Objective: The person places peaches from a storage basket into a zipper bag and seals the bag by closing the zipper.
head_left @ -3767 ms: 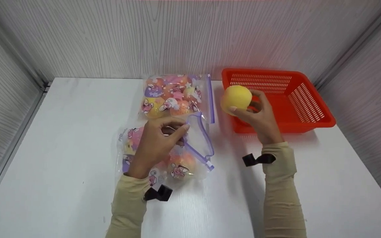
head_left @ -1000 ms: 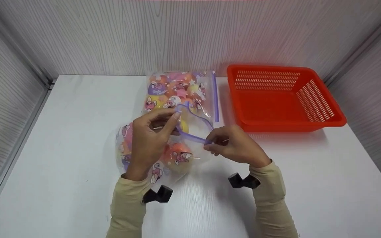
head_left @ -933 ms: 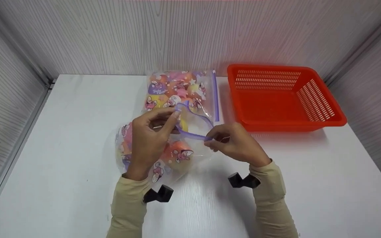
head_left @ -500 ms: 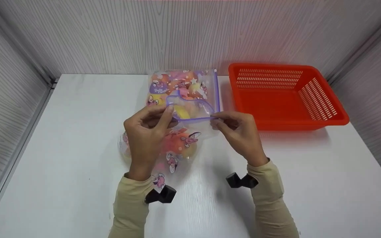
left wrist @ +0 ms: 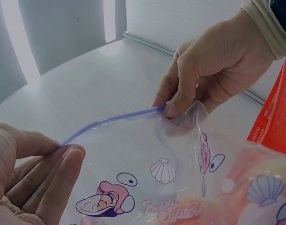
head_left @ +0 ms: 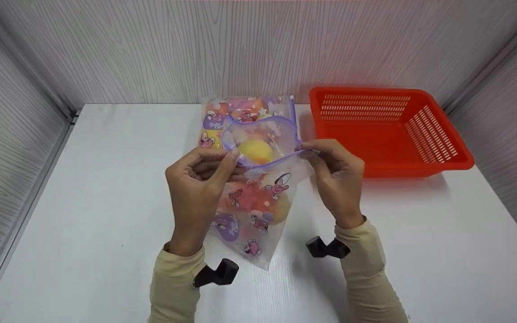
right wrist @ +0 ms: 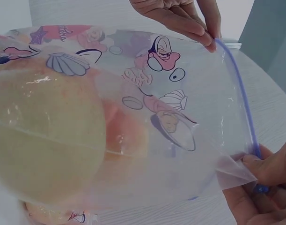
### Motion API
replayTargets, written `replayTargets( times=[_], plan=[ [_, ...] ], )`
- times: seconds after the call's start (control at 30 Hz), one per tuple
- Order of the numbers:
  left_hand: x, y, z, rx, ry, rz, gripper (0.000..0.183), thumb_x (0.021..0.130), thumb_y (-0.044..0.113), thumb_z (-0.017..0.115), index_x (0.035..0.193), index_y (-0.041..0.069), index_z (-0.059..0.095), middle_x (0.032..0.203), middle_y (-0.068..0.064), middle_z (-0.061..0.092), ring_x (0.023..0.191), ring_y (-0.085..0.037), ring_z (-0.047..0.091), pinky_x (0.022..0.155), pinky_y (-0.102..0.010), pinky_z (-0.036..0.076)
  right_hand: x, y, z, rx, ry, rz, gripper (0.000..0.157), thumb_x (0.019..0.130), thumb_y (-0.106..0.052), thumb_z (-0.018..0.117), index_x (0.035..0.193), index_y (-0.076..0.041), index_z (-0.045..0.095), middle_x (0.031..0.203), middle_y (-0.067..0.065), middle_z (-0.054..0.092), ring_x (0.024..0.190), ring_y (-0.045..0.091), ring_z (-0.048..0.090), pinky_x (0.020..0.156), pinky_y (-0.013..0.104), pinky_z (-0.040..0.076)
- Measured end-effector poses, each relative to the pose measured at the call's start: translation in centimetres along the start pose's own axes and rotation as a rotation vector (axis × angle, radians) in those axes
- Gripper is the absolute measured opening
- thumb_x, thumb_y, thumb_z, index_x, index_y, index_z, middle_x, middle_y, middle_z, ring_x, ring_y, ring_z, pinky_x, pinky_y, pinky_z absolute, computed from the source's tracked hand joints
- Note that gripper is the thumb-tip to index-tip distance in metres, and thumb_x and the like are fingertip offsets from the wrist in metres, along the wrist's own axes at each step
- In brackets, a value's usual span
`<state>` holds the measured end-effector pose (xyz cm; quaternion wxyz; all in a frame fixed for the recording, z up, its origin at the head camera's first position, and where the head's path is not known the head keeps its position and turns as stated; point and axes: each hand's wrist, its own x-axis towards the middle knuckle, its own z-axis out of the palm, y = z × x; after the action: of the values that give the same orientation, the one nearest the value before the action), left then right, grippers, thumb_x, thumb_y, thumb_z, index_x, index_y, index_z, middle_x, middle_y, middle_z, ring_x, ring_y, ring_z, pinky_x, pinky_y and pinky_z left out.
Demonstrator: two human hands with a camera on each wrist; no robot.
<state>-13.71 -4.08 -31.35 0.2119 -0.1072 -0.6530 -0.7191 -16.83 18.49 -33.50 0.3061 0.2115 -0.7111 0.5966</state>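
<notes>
My left hand (head_left: 198, 190) pinches the left side of the purple rim of a clear printed zip bag (head_left: 263, 220). Its right corner is pinched between the thumb and fingers of my right hand (head_left: 339, 179). The mouth gapes between them and shows a yellow round fruit (head_left: 255, 151) inside. Below, reddish and yellowish round fruits press against the printed film, and the bag's lower corner hangs toward me. Close up in the right wrist view, a pale yellow fruit (right wrist: 44, 131) fills the bag's bottom. The purple zip strip (left wrist: 114, 116) stretches taut between both hands in the left wrist view.
Behind the held bag, a second printed zip bag (head_left: 213, 120) full of fruit lies flat on the white table (head_left: 106, 188), partly hidden. A red plastic basket (head_left: 393, 170) with slotted walls stands at the back right, near the panelled wall (head_left: 258, 49).
Earlier my right hand held the yellow fruit by the basket; it now grips the bag's rim. Over the last second both hands raised the bag away from me and spread its mouth wider.
</notes>
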Motion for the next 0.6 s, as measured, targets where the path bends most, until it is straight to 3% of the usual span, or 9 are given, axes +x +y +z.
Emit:
replayTargets(
  times=[0.17, 0.3, 0.37, 0.47, 0.53, 0.6],
  plan=[
    [0.3, 0.6, -0.1, 0.014, -0.014, 0.067, 0.011, 0.094, 0.005, 0.071, 0.093, -0.006, 0.072, 0.081, -0.011, 0.076, 0.066, -0.026, 0.074, 0.059, -0.037, 0.062, 0.6, -0.7, -0.6, 0.01, 0.07, -0.072, 0.019, 0.086, 0.02, 0.066, 0.096, 0.008, 0.074, 0.094, 0.014, 0.075, 0.086, 0.03, 0.074, 0.08, 0.037, 0.062],
    [0.7, 0.3, -0.5, 0.067, 0.108, 0.15, 0.014, 0.095, 0.005, 0.069, 0.087, -0.007, 0.071, 0.073, -0.011, 0.071, 0.057, -0.022, 0.067, 0.054, -0.028, 0.059, 0.7, -1.0, -1.1, 0.016, 0.105, -0.116, 0.019, 0.084, 0.023, 0.065, 0.094, 0.009, 0.074, 0.091, 0.015, 0.073, 0.084, 0.028, 0.073, 0.08, 0.037, 0.062],
    [0.9, -0.3, -0.9, 0.12, 0.159, 0.16, 0.013, 0.096, 0.005, 0.068, 0.094, -0.007, 0.071, 0.082, -0.011, 0.071, 0.069, -0.02, 0.068, 0.063, -0.027, 0.06, 0.7, -1.2, -1.3, 0.023, 0.11, -0.14, 0.018, 0.083, 0.024, 0.066, 0.092, 0.01, 0.073, 0.089, 0.017, 0.073, 0.082, 0.027, 0.072, 0.08, 0.036, 0.062],
    [1.3, -1.4, -1.4, 0.228, 0.119, 0.084, 0.029, 0.1, 0.011, 0.063, 0.124, -0.005, 0.063, 0.119, -0.011, 0.067, 0.109, -0.019, 0.064, 0.094, -0.031, 0.054, 0.9, -1.4, -1.6, 0.048, 0.108, -0.168, 0.015, 0.082, 0.023, 0.068, 0.089, 0.011, 0.073, 0.087, 0.02, 0.072, 0.08, 0.027, 0.07, 0.08, 0.036, 0.062],
    [1.5, -2.1, -1.8, 0.248, 0.024, -0.01, 0.045, 0.103, 0.015, 0.059, 0.144, 0.001, 0.048, 0.142, -0.009, 0.055, 0.132, -0.02, 0.051, 0.111, -0.036, 0.043, 0.9, -1.4, -1.7, 0.062, 0.098, -0.178, 0.014, 0.082, 0.022, 0.069, 0.088, 0.011, 0.073, 0.086, 0.019, 0.072, 0.08, 0.027, 0.07, 0.08, 0.036, 0.062],
    [1.6, -2.7, -2.0, 0.243, -0.056, -0.102, 0.057, 0.104, 0.019, 0.057, 0.155, 0.006, 0.034, 0.149, -0.009, 0.047, 0.14, -0.021, 0.043, 0.117, -0.038, 0.035, 0.8, -1.3, -1.7, 0.07, 0.083, -0.178, 0.013, 0.082, 0.022, 0.069, 0.088, 0.011, 0.073, 0.086, 0.018, 0.072, 0.08, 0.027, 0.07, 0.08, 0.036, 0.062]
  ],
)
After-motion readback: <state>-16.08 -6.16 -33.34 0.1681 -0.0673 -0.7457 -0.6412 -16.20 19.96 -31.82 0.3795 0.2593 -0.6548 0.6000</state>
